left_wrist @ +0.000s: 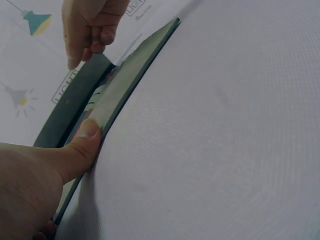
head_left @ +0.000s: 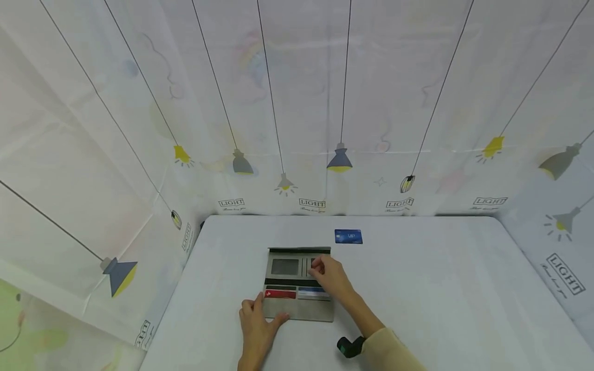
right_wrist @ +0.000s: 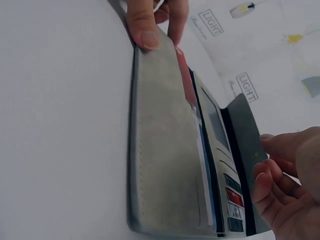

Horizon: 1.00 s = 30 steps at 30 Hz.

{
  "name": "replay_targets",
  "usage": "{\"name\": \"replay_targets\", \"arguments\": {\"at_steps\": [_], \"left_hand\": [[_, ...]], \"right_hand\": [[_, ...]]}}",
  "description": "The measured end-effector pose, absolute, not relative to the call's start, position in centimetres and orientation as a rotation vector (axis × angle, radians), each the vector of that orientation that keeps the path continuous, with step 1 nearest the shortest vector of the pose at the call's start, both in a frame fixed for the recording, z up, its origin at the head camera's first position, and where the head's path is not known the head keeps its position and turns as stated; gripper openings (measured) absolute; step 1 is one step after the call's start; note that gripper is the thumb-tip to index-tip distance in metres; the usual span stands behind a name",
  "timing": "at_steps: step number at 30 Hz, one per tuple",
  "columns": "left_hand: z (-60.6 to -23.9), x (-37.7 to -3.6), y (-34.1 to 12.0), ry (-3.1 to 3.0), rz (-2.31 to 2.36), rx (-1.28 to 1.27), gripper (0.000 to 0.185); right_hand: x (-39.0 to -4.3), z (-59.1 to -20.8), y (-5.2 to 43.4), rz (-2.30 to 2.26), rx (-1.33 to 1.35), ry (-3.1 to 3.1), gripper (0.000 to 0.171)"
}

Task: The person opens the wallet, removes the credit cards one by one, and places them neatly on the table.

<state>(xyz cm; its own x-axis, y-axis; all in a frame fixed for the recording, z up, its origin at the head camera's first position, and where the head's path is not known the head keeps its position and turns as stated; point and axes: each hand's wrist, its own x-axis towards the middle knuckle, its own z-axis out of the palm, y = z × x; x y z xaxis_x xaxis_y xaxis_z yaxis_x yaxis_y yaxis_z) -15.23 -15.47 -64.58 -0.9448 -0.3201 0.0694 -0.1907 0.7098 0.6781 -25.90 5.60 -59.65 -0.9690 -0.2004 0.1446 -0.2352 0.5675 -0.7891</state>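
Note:
A grey wallet (head_left: 299, 310) lies spread open in the head view, a red card (head_left: 280, 294) and a white-blue card (head_left: 312, 292) showing in its lower pockets. My left hand (head_left: 256, 324) grips its near left corner, thumb (left_wrist: 88, 131) on the front panel and fingers round the left edge. Over the small slots at the upper right is my right hand (head_left: 331, 274). In the right wrist view, the right hand (right_wrist: 292, 182) has loosely bent fingers by the wallet's dark flap (right_wrist: 247, 140), and nothing shows between them. Small dark, red and white pieces fill the slots (right_wrist: 234, 197).
A blue card (head_left: 348, 236) marked VIP lies on the white table (head_left: 441, 288), beyond the wallet to the right. A black device (head_left: 350, 347) sits at the right wrist by a cream sleeve (head_left: 392, 350). Lamp-printed sheets (head_left: 297, 103) hang behind and along both sides.

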Motion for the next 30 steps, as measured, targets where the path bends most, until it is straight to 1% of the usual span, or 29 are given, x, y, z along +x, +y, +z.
{"name": "replay_targets", "arguments": {"at_steps": [5,12,19,26,30], "left_hand": [[-64.7,-15.3,-15.4,-2.727,-1.051,0.401,0.098],[-64.8,-15.1,-15.4,-2.695,-1.027,0.371,0.098],[-64.7,-15.1,-15.5,-2.68,-1.03,0.354,0.1],[-65.0,-15.0,-15.5,-2.689,-1.015,0.35,0.1],[-65.1,-15.0,-15.5,-2.677,-0.996,0.337,0.099]], "right_hand": [[-25.3,-60.0,4.9,1.408,0.436,-2.797,0.012],[-24.4,-60.1,4.3,1.439,0.55,-2.825,0.018],[-23.5,-60.6,3.2,1.394,0.718,-2.846,0.008],[-22.9,-61.4,2.0,1.259,0.782,-2.861,0.009],[-22.7,-61.7,1.6,1.162,0.758,-2.873,0.009]]}}
